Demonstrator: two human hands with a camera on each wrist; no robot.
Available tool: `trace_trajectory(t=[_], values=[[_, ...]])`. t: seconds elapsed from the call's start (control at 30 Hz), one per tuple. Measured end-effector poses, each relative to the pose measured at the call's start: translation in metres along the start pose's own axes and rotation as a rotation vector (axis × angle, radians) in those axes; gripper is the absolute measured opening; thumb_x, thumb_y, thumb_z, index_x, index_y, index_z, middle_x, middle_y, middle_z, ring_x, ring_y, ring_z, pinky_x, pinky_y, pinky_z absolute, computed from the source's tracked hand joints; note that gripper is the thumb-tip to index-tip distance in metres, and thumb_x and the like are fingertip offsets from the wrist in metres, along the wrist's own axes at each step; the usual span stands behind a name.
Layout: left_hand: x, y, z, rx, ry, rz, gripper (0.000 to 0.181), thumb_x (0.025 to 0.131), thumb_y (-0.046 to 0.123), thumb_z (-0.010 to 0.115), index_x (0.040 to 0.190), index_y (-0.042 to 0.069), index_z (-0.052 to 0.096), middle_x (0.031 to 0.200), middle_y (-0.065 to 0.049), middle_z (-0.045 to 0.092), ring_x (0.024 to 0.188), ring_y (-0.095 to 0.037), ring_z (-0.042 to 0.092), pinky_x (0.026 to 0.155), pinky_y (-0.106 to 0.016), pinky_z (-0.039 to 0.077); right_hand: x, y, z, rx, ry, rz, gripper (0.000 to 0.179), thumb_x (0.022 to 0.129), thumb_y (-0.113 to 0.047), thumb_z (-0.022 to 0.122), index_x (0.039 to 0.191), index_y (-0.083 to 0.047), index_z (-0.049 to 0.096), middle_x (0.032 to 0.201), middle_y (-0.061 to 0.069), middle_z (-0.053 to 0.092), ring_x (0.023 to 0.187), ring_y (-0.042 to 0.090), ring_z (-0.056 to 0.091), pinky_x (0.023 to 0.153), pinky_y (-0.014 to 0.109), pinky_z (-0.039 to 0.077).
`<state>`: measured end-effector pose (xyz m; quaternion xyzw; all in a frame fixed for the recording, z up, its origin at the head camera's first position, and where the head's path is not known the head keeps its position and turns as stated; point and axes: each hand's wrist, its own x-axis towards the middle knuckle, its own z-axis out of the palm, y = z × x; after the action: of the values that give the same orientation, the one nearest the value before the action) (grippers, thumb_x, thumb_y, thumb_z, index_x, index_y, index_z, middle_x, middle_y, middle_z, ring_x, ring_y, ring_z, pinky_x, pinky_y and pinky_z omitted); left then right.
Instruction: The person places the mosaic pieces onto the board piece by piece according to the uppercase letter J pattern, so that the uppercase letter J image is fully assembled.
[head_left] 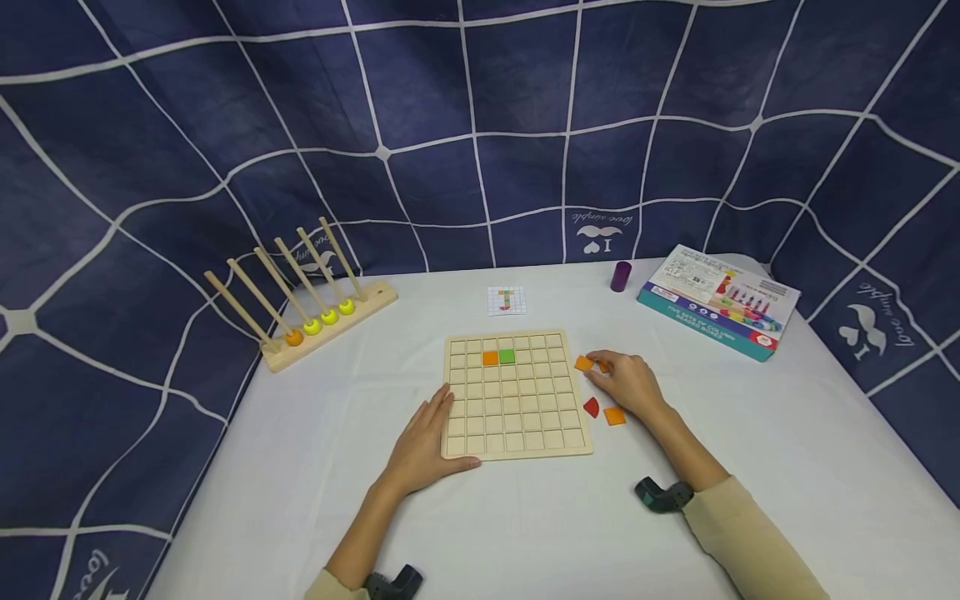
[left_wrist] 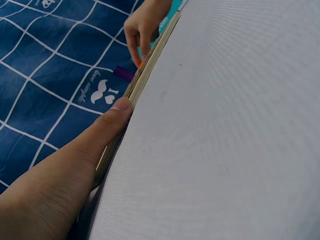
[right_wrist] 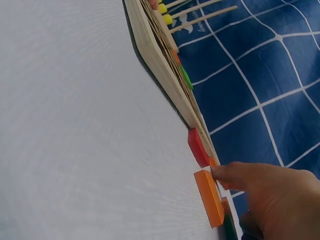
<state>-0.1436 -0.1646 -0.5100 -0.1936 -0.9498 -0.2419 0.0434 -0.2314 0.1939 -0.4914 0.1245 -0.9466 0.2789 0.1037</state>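
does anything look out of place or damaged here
Nothing looks spilled or broken. The one oddity is the blue backdrop: its lettering behind the table reads upside down. The orange tiles and red piece right of the board lie at mixed angles, which seems ordinary for loose pieces.

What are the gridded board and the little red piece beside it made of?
The gridded board looks like matte wood: its pale tan surface and edges seem unpainted. The red piece could be painted wood or plastic; its smooth, even colour leaves that open.
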Motion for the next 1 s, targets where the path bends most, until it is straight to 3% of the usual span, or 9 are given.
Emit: trace_trajectory(t=[0.27,0.53,1.0], values=[[-0.001,-0.001,-0.001,0.002,0.003,-0.006,0.117,0.063,0.078,0.058,0.145,0.001,0.025,0.153,-0.007,0.014,0.139,-0.015,0.012,0.112,-0.034,0.013,0.01,-0.014,-0.001,0.08,0.029,-0.079,0.03,0.084,-0.022,0.068,0.111,-0.012,0.068,0.047,-0.006,0.027,0.041,0.011,0.025,0.043,0.026,0.022],[-0.001,-0.001,0.0,-0.002,-0.002,-0.01,0.118,0.062,0.079,0.058,0.145,0.003,0.024,0.154,-0.005,0.013,0.139,-0.014,0.012,0.112,-0.033,0.012,0.027,-0.033,0.014,0.166,-0.035,-0.15,0.031,0.085,-0.021,0.066,0.114,-0.011,0.067,0.045,-0.008,0.027,0.039,0.006,0.021,0.037,0.022,0.019],[0.0,0.0,0.0,0.001,0.004,-0.005,0.118,0.062,0.079,0.057,0.145,0.002,0.025,0.153,-0.007,0.014,0.139,-0.016,0.013,0.112,-0.034,0.013,0.051,-0.051,0.04,0.187,-0.155,-0.186,0.032,0.087,-0.023,0.065,0.116,-0.011,0.066,0.042,-0.008,0.03,0.038,0.005,0.02,0.037,0.021,0.02]])
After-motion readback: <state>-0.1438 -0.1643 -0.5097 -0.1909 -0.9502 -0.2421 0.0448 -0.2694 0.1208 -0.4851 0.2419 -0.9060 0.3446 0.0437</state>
